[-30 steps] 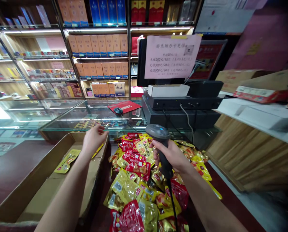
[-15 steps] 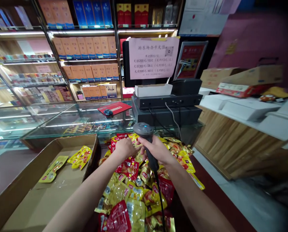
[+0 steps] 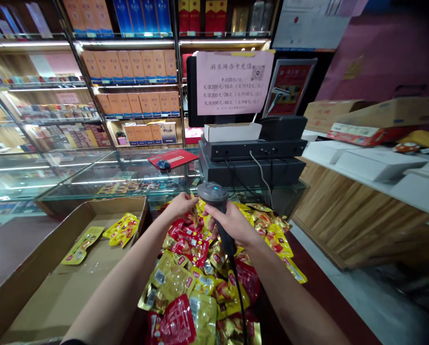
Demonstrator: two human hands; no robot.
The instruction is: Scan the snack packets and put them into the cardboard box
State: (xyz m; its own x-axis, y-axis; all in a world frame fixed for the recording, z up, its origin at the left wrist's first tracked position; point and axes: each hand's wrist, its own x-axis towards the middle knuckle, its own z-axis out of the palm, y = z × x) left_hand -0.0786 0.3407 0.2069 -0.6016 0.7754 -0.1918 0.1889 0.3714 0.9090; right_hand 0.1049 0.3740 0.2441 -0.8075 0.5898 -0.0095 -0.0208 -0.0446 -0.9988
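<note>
My right hand (image 3: 232, 221) is wrapped round the handle of a dark barcode scanner (image 3: 213, 192), its head upright and its cord trailing down toward me. Just left of it, my left hand (image 3: 181, 205) pinches a thin gold snack packet (image 3: 194, 211), seen nearly edge-on. Under both hands spreads a heap of shiny snack packets, among them a red packet (image 3: 178, 318) and a yellow packet (image 3: 203, 316) near the front. To the left, an open cardboard box (image 3: 41, 314) holds a long yellow packet (image 3: 82, 245) and a yellow-and-red packet (image 3: 122, 230).
Behind the heap stands a glass counter (image 3: 92, 179) with a mouse (image 3: 163, 164) on a red mat. A black cash-register unit (image 3: 253, 167) carries a screen with a pink paper sign (image 3: 234, 84). At right is a wooden counter (image 3: 343, 215) with white boxes.
My left hand has shifted left, away from the scanner, and the packet in its pinch now shows edge-on. The scanner stays in my right hand. The view has shifted slightly.
</note>
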